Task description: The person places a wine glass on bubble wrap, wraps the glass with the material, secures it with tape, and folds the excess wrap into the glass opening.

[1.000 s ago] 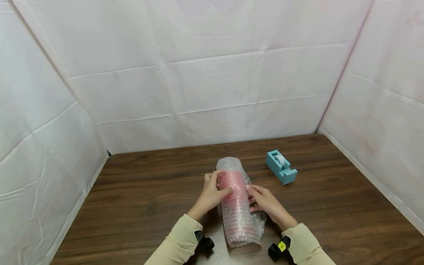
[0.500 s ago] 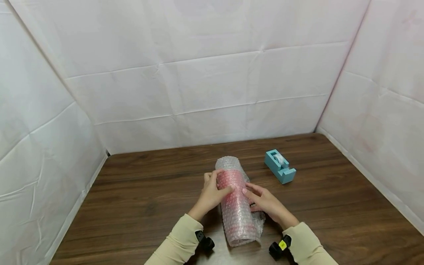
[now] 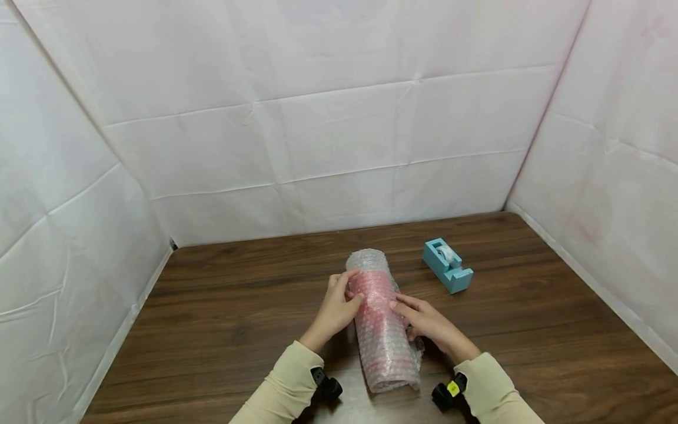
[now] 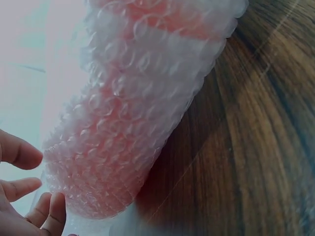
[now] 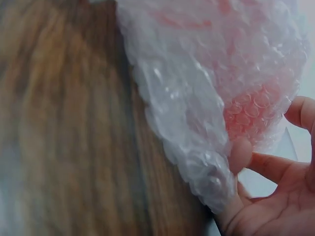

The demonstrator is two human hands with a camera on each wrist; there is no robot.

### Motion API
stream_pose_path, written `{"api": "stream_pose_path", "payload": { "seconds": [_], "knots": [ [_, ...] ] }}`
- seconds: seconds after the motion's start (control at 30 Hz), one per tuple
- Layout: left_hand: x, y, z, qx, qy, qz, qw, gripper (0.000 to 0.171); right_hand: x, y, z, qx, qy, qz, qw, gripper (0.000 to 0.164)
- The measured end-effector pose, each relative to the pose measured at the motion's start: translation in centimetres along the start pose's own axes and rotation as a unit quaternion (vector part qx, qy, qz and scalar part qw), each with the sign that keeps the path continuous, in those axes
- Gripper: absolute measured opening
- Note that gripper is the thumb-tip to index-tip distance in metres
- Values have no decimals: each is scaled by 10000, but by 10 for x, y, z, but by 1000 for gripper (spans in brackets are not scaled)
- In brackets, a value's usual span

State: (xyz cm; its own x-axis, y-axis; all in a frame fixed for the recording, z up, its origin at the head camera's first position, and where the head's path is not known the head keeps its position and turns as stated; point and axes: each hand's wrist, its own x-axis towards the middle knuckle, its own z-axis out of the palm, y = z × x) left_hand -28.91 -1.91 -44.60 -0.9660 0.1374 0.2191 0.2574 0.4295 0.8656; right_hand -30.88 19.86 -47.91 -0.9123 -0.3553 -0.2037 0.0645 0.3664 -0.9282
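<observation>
Rolled toward the right grip (image 3: 430, 324), the bumpy bubble-wrap cylinder (image 3: 381, 333) encloses something pink (image 3: 371, 285); the left grip (image 3: 336, 306) touches it loosely, the right apparently curls round its flap (image 5: 184, 115).

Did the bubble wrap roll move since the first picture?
Yes: in the head view, the bubble wrap roll has shifted slightly right, judged against the blue tape dispenser.

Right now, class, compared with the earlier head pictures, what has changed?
The bubble-wrapped roll has shifted slightly right, hiding more of the loose wrap. The left hand has drawn its thumb leftward. The right hand stays at the roll's right side; the tape dispenser is unmoved.
</observation>
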Motion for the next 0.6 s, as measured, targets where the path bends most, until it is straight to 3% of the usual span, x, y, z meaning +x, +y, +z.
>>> {"api": "stream_pose_path", "payload": {
  "seconds": [0.2,0.37,0.6],
  "knots": [
    [2,0,2,14,-102,120,9999,51,-2,0,-6,-312,379,-11,9988,69],
    [3,3,5,2,-102,220,9997,50,-4,-1,-8,-308,640,235,9972,73],
    [3,6,7,-38,-121,265,9996,49,-5,-2,-9,187,426,365,9982,66]
  ]
}}
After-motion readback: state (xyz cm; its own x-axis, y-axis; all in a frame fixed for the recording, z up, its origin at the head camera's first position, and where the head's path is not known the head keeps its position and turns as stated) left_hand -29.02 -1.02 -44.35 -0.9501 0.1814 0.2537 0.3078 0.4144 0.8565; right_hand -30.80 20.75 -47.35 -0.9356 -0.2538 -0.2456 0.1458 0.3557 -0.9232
